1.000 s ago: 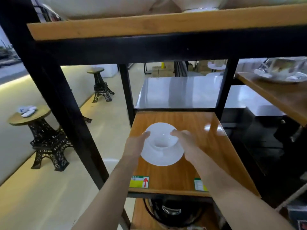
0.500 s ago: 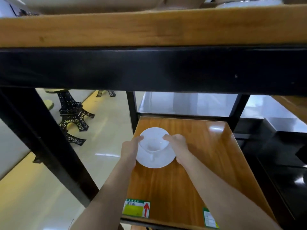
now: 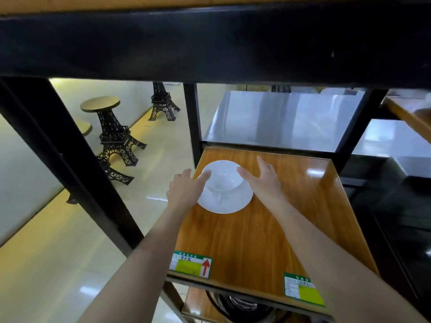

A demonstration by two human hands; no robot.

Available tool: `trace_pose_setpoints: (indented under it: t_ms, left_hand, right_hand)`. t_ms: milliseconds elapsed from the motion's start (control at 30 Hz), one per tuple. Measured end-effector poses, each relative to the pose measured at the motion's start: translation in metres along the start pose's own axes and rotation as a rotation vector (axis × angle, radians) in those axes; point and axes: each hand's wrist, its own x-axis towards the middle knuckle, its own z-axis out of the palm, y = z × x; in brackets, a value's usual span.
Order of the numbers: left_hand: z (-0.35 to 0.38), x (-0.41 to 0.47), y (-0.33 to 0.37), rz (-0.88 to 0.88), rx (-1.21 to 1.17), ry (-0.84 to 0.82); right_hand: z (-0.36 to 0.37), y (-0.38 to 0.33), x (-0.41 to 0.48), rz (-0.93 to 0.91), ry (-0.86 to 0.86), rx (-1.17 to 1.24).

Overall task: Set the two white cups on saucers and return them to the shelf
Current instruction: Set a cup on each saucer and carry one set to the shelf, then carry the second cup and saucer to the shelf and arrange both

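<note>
A white cup (image 3: pixel 224 185) stands on a white saucer (image 3: pixel 231 205) on the back left of a wooden shelf (image 3: pixel 268 229). My left hand (image 3: pixel 185 190) lies over the saucer's left edge, its index finger against the cup's rim and its thumb lifted apart. My right hand (image 3: pixel 263 180) is at the cup's right side with fingers spread over the shelf and only the thumb near the rim. I see no second cup.
A thick black beam (image 3: pixel 210 43) of the shelf above fills the top of the view. A black post (image 3: pixel 70 164) slants down on the left. Tower-shaped stools (image 3: pixel 112 131) stand on the floor, a steel counter (image 3: pixel 279 120) lies behind, and a black pot (image 3: pixel 240 306) sits below.
Both hands carried the cup and saucer further back onto the shelf. My right hand has opened and spread away from the cup, and my left hand has loosened.
</note>
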Motion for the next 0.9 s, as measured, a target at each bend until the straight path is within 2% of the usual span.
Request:
trace_pose_setpoints:
  t_ms: [133, 267, 367, 500, 600, 733, 900]
  left_hand:
    - [-0.019, -0.037, -0.005, 0.222, 0.075, 0.103]
    - [-0.033, -0.075, -0.016, 0.282, 0.130, 0.174]
    - [-0.036, -0.109, -0.021, 0.342, 0.153, 0.176]
    - [-0.037, -0.154, -0.030, 0.457, 0.208, 0.069]
    - [-0.040, -0.185, -0.035, 0.545, 0.191, 0.004]
    - [-0.040, -0.234, -0.039, 0.700, 0.166, -0.080]
    - [-0.030, -0.305, -0.044, 0.849, 0.121, -0.197]
  right_hand:
    - [-0.017, 0.005, -0.030, -0.187, 0.037, -0.131]
    - [-0.030, 0.012, -0.069, -0.245, 0.105, -0.200]
    - [-0.038, 0.020, -0.103, -0.303, 0.088, -0.262]
    - [-0.053, 0.027, -0.157, -0.364, 0.053, -0.334]
    - [-0.066, 0.026, -0.200, -0.333, 0.063, -0.452]
    - [-0.081, 0.030, -0.276, -0.385, 0.264, -0.468]
    - [-0.095, 0.054, -0.379, -0.222, 0.326, -0.526]
